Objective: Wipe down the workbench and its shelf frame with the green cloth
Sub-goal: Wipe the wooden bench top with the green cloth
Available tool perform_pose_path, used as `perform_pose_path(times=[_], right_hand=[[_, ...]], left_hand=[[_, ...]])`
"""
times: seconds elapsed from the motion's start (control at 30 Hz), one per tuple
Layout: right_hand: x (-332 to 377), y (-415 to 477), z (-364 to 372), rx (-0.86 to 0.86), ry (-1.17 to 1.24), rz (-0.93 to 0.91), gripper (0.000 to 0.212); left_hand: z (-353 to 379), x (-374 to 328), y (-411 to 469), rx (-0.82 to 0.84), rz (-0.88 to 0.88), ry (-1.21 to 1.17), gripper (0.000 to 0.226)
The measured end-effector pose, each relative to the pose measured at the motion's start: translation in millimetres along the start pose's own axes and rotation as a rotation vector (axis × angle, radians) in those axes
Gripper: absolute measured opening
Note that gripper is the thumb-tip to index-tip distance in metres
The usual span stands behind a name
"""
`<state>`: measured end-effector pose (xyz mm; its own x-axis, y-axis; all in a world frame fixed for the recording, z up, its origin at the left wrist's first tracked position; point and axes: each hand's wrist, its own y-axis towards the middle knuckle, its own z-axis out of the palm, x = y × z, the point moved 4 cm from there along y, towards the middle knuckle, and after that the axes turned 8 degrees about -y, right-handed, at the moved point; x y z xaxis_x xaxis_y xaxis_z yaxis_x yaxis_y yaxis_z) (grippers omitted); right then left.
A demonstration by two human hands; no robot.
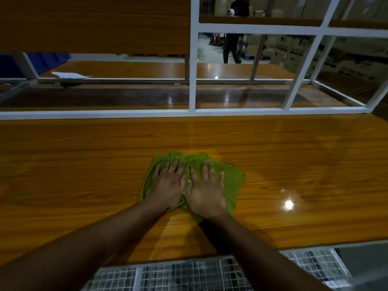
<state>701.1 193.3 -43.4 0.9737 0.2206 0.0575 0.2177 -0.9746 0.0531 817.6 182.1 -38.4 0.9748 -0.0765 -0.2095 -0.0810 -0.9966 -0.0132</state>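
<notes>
A crumpled green cloth (233, 181) lies on the glossy wooden workbench top (84, 164), a little right of centre. My left hand (168, 183) and my right hand (206, 192) rest side by side on it, palms down, fingers spread and pointing away from me. Both press flat on the cloth; neither grips it. The white shelf frame (193, 76) rises from the back edge of the bench, with a white rail (94, 114) running along it.
A wooden shelf board (94, 24) hangs at upper left. A sheet of paper (69, 75) lies on a farther bench. Blue bins (46, 60) stand at far left. A person (233, 45) stands beyond the frame. Wire mesh (168, 276) sits below the bench's near edge.
</notes>
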Motion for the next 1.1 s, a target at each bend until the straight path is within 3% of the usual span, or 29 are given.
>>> perform_pose_path(times=[0.3,0.57,0.67,0.83,1.1], right_hand=[[58,29,3,0.066,-0.054,0.056,0.059],[182,5,12,0.037,-0.048,-0.1,0.059],[207,-19,11,0.05,-0.049,-0.17,0.064],[208,-70,4,0.064,-0.027,-0.231,0.077],[154,-86,1,0.077,-0.069,-0.229,0.073]], left_hand=[[-11,64,4,-0.015,-0.056,-0.083,0.056],[-29,175,-78,-0.078,-0.129,0.02,0.058],[-34,191,-113,-0.06,-0.176,0.067,0.069],[-31,177,-160,-0.067,-0.212,0.002,0.084],[-25,133,-161,-0.037,-0.149,-0.052,0.075]])
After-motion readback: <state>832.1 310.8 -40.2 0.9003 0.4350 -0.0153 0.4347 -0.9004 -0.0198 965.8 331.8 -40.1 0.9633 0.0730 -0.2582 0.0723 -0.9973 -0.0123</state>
